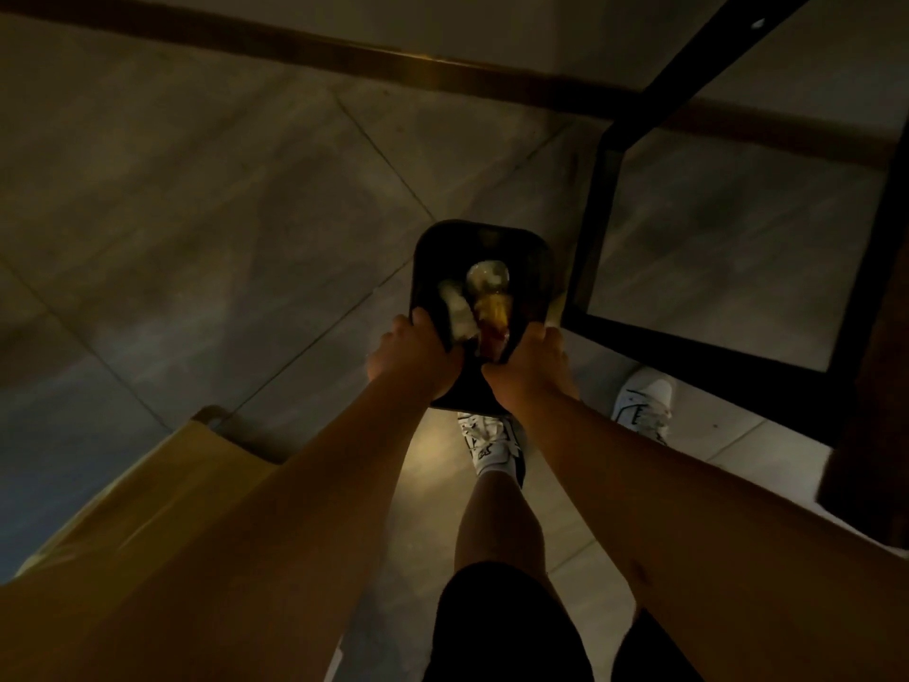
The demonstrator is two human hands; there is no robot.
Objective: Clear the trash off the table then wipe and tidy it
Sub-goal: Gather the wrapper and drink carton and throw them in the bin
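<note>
The room is dim. A person holds a dark tray (484,241) out in front with both arms stretched forward, above a gray tile floor (196,199). The tray is a rounded rectangle, and its long side runs straight away from the person, so one short end points forward and the other short end is at the hands. The left hand (418,359) is closed around the near left edge of the tray, with the thumb on top of the rim. The right hand (533,364) is closed around the near right edge in the same way. On the tray lies a clear plastic cup (489,300) on its side. Its wide round mouth points away from the person and its narrow bottom points back toward the hands, so it lies along the tray's long side. Something yellow and red shows in it, but it is too dark to tell what. Just left of the cup, touching it, sits a crumpled white napkin (457,307). Below the tray are two white sneakers (494,443) on the floor. A black metal table frame (590,228) stands on the right, close to the tray's right edge.
</note>
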